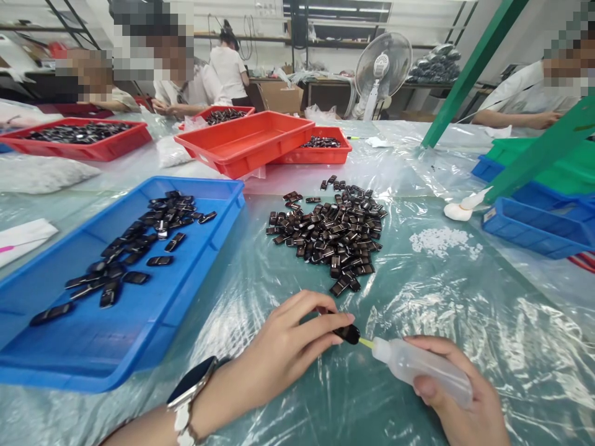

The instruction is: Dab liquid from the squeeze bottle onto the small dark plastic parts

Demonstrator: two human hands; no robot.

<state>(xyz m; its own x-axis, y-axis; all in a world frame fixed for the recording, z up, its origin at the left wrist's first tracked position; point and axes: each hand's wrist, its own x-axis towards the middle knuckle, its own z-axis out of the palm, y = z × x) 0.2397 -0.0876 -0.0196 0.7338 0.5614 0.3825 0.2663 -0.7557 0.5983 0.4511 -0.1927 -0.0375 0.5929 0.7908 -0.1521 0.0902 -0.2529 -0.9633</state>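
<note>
Between the fingertips of my left hand (292,341) is a small glossy black plastic case (349,333), held just above the table. My right hand (465,384) is wrapped round a translucent squeeze bottle (430,365), tilted so that its thin yellow nozzle (366,342) meets the end of the black case. Whether anything comes out of the tip is too small to tell. Beyond my hands lies a pile of similar black cases (330,226). More of these cases are spread in the blue tray (186,310) to the left.
Small white pieces (444,241) lie in a heap at the right, near a white pouch-like thing with a spout (460,209). Blue bins (534,229) stand beside a green post (474,68). Red trays (246,145) are farther back. Co-workers sit across the table.
</note>
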